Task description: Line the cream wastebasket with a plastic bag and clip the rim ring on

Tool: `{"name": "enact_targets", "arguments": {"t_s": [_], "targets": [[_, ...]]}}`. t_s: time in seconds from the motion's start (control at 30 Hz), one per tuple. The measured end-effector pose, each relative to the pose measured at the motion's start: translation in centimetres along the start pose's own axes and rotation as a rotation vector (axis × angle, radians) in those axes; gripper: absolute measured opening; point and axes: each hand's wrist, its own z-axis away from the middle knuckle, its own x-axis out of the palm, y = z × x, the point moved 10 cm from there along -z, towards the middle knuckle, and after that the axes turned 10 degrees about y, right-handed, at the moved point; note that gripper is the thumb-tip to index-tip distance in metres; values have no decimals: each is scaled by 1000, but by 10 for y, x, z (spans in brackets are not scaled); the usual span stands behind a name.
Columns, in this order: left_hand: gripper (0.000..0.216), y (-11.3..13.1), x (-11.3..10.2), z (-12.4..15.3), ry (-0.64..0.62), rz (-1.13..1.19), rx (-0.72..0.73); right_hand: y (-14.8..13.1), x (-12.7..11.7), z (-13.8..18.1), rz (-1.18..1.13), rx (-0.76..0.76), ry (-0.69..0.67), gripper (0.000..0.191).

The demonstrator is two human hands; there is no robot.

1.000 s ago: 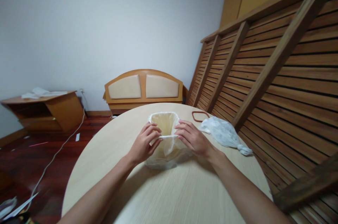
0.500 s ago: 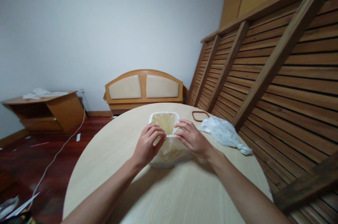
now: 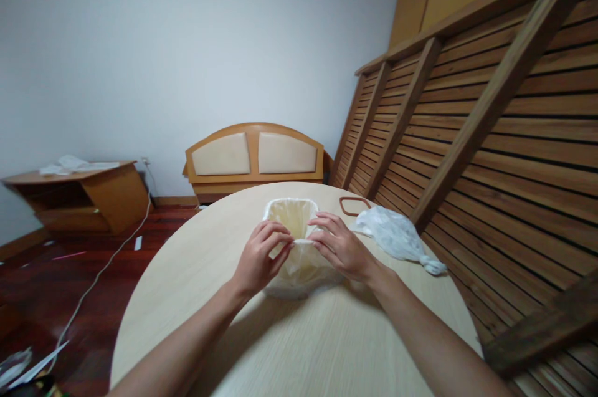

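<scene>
A small cream bin (image 3: 290, 215) lined with a thin white plastic bag (image 3: 299, 269) stands on the round pale wooden table (image 3: 303, 347). My left hand (image 3: 259, 257) pinches the bag's edge at the near rim, fingers curled. My right hand (image 3: 339, 246) holds the same near rim from the right, fingers bent over the plastic. The fingertips of both hands nearly meet at the rim's middle. The loose bag hangs down over the bin's near side.
A knotted white plastic bag (image 3: 397, 236) lies to the right, with a brown ring-shaped frame (image 3: 354, 205) behind it. Slatted wooden bed frames (image 3: 490, 135) lean along the right. A headboard (image 3: 255, 157) and a low cabinet (image 3: 79, 194) stand by the far wall.
Both hands have slid toward each other along the near rim, gathering the bag's edge. The hanging plastic has shifted slightly.
</scene>
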Motion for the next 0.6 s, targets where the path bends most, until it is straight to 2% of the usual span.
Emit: {"name": "enact_targets", "arguments": {"t_s": [0.23,0.4,0.5,0.6], "targets": [[9,1,-1,-1,24,9,-5,-4,3,-2,4,63,46,18],[21,-6,-4,-2,-26,54,-13,0,5,-2,10,89,62,14],[9,-10,-5,-2,-43,68,-22,4,2,-2,23,114,76,13],[6,-10,-3,-2,-46,57,-20,1,0,-2,41,125,94,16]]}}
